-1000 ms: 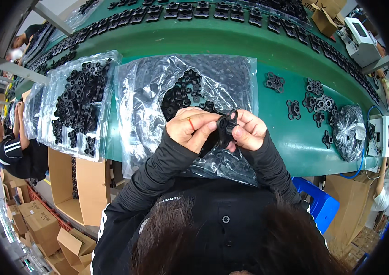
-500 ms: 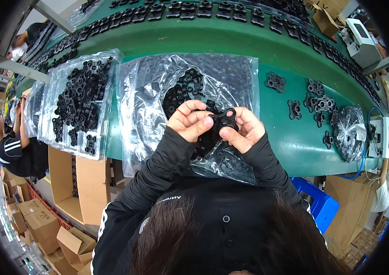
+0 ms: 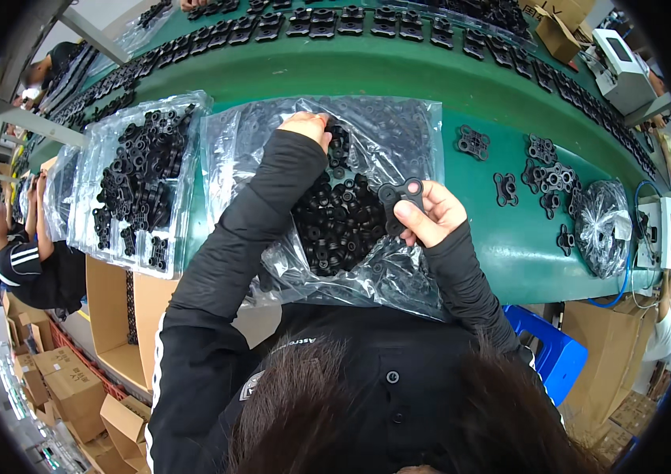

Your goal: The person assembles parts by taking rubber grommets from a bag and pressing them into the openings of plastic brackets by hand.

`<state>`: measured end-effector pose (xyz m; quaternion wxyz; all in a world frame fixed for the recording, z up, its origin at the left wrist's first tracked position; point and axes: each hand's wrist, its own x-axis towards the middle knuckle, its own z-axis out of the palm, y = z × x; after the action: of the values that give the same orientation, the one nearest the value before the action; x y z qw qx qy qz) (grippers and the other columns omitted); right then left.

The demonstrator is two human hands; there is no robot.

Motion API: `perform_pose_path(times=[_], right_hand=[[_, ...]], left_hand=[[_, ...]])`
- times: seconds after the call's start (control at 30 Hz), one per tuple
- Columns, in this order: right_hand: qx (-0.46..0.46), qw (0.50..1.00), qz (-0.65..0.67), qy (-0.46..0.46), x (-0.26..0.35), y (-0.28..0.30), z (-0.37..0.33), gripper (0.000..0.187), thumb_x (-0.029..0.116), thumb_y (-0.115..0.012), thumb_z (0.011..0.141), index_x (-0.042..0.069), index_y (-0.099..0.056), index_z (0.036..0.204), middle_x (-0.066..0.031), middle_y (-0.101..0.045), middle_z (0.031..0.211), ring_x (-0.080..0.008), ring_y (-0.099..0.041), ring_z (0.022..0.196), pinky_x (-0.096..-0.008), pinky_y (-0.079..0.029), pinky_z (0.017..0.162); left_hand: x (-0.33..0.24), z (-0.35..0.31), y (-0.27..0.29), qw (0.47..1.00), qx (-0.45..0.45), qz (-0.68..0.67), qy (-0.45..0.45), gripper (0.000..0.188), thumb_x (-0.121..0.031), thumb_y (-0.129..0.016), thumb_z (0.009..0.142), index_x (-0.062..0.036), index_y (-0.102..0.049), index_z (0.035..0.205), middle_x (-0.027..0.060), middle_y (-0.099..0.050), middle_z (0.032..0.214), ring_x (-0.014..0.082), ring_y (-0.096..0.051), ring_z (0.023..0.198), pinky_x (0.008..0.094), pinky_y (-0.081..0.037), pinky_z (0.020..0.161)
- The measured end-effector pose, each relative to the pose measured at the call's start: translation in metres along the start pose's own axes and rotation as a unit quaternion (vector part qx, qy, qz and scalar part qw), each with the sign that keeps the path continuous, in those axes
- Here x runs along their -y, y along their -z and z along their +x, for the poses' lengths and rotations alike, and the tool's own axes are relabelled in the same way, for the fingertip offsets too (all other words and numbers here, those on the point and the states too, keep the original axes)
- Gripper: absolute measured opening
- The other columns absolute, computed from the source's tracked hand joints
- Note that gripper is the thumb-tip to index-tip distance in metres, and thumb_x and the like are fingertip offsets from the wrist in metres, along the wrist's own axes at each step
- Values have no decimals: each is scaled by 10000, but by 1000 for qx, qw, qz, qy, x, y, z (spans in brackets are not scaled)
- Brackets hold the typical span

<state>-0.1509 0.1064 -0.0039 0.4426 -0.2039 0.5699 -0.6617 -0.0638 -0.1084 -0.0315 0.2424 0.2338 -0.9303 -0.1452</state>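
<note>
A black plastic part with ring-shaped corners [image 3: 392, 195] is pinched between the thumb and fingers of my right hand [image 3: 438, 216], above the right side of a clear plastic bag [image 3: 416, 150]. Through the bag's torn opening shows a heap of small black round parts [image 3: 337, 225]. My left hand [image 3: 306, 128] reaches to the far end of that opening, by the black pieces there. Its fingertips are hidden, so whether they grip anything does not show.
Left of the bag lie clear trays [image 3: 86, 174] piled with black ringed parts. Several such parts [image 3: 550, 175] rest on the green table at right, beside a bagged bundle [image 3: 602, 229]. Rows of black parts [image 3: 323, 24] line the far side. A person [image 3: 27, 245] works at left.
My left hand has let go of the ringed part and moved away to the bag's far opening. My right hand keeps the part and has shifted slightly right.
</note>
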Motion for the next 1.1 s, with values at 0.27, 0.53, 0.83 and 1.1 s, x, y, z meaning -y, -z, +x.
perform_pose_path(times=[0.27,0.53,0.83,1.1], right_hand=[[9,993,118,9,-8,7,4,236,2,-541,779,41,-461,998,-100,-564,792,-150,-536,535,-209,-461,476],[21,988,151,-15,-2,4,-1,264,7,-527,785,31,-448,1036,-128,-560,807,-168,-537,533,-215,-464,479],[8,996,88,18,-5,17,-3,317,28,-539,789,17,-433,1087,-122,-561,791,-138,-527,538,-203,-450,468],[46,994,89,53,-4,1,2,402,66,-575,783,4,-414,1145,-105,-559,787,-109,-517,560,-192,-443,474]], left_hand=[[2,4,-19,997,13,55,-56,133,-135,-546,732,-7,-572,759,139,-571,794,297,-555,716,355,-445,641],[2,-4,-6,986,88,112,86,151,-117,-531,710,-10,-561,812,142,-551,847,313,-547,719,362,-448,636],[-8,-20,27,984,47,-158,69,250,-10,-555,729,-2,-534,978,134,-557,896,263,-580,805,293,-483,696],[-63,-57,38,580,25,-763,286,349,18,-552,795,27,-478,1136,155,-578,981,152,-597,802,197,-483,731]])
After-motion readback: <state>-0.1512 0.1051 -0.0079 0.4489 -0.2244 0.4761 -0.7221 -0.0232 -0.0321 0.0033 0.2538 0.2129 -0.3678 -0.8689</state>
